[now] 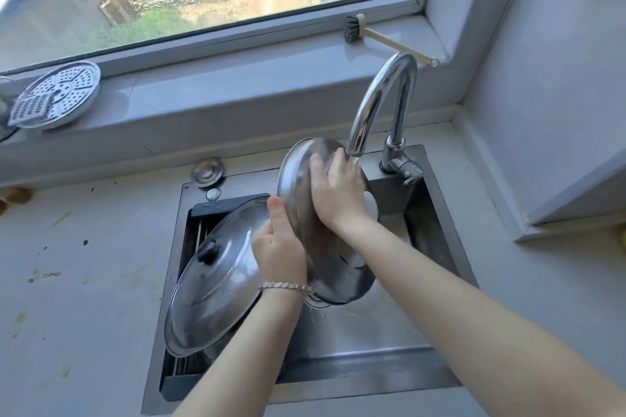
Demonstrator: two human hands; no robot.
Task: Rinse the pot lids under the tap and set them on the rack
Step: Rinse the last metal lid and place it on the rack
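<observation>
In the head view, a steel pot lid [325, 257] stands tilted on edge at the centre of the frame, over the sink [450, 247], with its upper rim just beside the tap [382, 95]. A thin stream of water falls from the spout onto the right hand [335, 193], which lies flat against the face of the lid turned toward the camera, fingers straight and spread. The left hand [279, 247] grips the lid's left rim, thumb pointing up along the edge and fingers curled out of sight behind it; a bracelet [286, 287] circles that wrist.

Left of centre, a larger lid with a black knob [210, 278] lies slanted on the rack [194, 230] that fills the sink's left part.

At upper left a perforated steamer plate [57, 95] leans on the windowsill [237, 78]. At upper right a dish brush [372, 34] lies on the same sill.
</observation>
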